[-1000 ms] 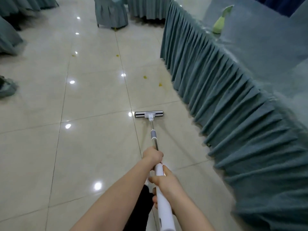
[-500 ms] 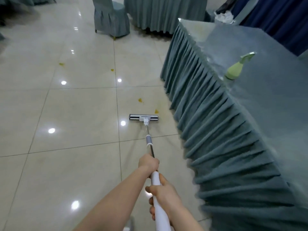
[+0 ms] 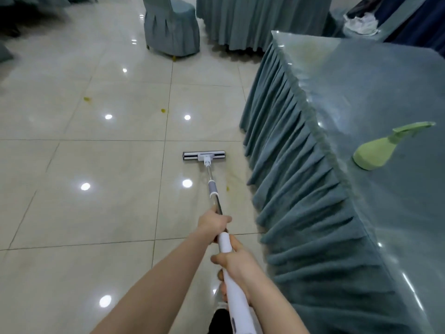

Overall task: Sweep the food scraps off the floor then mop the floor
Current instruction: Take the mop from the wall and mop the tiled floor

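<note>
Glossy beige tiles make up the floor (image 3: 72,213), with yellow food scraps (image 3: 87,99) lying far left, near the middle seam and just right of the mop pole. The left hand (image 3: 213,224) is closed around the mop (image 3: 214,189) where the metal pole begins; the right hand (image 3: 234,263) is wrapped round its white handle, nearer the body. The mop's long axis runs away from the person, its flat head crosswise on the floor. Any marking on the handle is too blurred to read. Right, a green spray bottle (image 3: 378,153) stands on the bench (image 3: 361,80).
</note>
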`<state>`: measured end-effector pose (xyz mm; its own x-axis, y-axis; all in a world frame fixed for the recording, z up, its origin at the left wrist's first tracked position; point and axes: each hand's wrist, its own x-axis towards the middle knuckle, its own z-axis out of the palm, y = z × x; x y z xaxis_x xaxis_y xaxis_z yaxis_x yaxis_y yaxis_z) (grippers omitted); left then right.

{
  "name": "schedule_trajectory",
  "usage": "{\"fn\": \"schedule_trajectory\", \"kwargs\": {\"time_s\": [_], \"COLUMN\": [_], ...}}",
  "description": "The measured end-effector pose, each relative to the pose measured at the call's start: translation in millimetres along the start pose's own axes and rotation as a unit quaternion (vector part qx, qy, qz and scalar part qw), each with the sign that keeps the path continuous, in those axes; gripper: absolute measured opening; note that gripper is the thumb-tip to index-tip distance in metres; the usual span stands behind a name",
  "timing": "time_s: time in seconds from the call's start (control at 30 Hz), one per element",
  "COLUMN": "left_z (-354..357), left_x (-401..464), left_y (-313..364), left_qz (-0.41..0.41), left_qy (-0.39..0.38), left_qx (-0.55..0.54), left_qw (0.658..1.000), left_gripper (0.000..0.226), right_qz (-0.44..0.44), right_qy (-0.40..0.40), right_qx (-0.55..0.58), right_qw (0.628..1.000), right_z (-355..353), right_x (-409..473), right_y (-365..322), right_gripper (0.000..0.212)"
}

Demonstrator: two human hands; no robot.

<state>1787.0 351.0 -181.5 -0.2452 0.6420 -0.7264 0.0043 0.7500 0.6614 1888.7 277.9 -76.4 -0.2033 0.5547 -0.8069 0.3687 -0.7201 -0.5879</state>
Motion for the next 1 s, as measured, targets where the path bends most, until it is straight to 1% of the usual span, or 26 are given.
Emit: {"fn": "schedule_trajectory", "kwargs": {"time_s": [0.1, 0.2, 0.27, 0.33, 0.4, 0.47, 0.57, 0.63, 0.77, 0.9, 1.0], "left_z": [11, 29, 44, 59, 70, 78, 85, 88, 95, 105, 114], "left_x": [35, 58, 62, 57, 45, 27, -13, -47, -121, -191, -240], "left_y": [43, 68, 73, 70, 59, 42, 9, -20, -93, -161, -202], "left_qz": [-0.002, 0.004, 0.003, -0.004, -0.022, -0.032, -0.033, -0.016, -0.006, -0.01, -0.008], "left_qy": [0.022, 0.018, 0.005, -0.012, -0.029, -0.04, -0.056, -0.071, -0.084, -0.098, -0.101], "left_qx": [-0.064, -0.137, -0.145, -0.14, -0.121, -0.11, -0.082, -0.056, -0.051, -0.061, -0.056], "left_qw": [0.998, 0.99, 0.989, 0.99, 0.992, 0.993, 0.994, 0.996, 0.995, 0.993, 0.993], "left_gripper": [0.024, 0.015, 0.02, 0.027, 0.029, 0.028, 0.028, 0.022, 0.022, 0.023, 0.027], "right_qz": [-0.006, -0.006, 0.0, 0.0, 0.0, 0.012, 0.011, 0.001, 0.022, 0.015, -0.001], "right_qy": [-0.004, -0.013, -0.009, -0.005, 0.007, 0.015, 0.023, 0.027, 0.03, 0.021, 0.014], "right_qx": [0.013, 0.016, 0.016, 0.012, 0.007, 0.011, 0.005, -0.006, -0.013, 0.002, 0.007], "right_qw": [1.0, 1.0, 1.0, 1.0, 1.0, 1.0, 1.0, 1.0, 0.999, 1.0, 1.0], "right_z": [-31, -60, -79, -95, -105, -107, -101, -95, -76, -60, -50], "right_x": [45, 78, 86, 83, 74, 62, 30, -3, -83, -160, -207], "right_y": [-41, -67, -70, -59, -38, -12, 28, 59, 132, 201, 243], "right_gripper": [0.047, 0.052, 0.051, 0.051, 0.059, 0.065, 0.065, 0.064, 0.067, 0.056, 0.051]}}
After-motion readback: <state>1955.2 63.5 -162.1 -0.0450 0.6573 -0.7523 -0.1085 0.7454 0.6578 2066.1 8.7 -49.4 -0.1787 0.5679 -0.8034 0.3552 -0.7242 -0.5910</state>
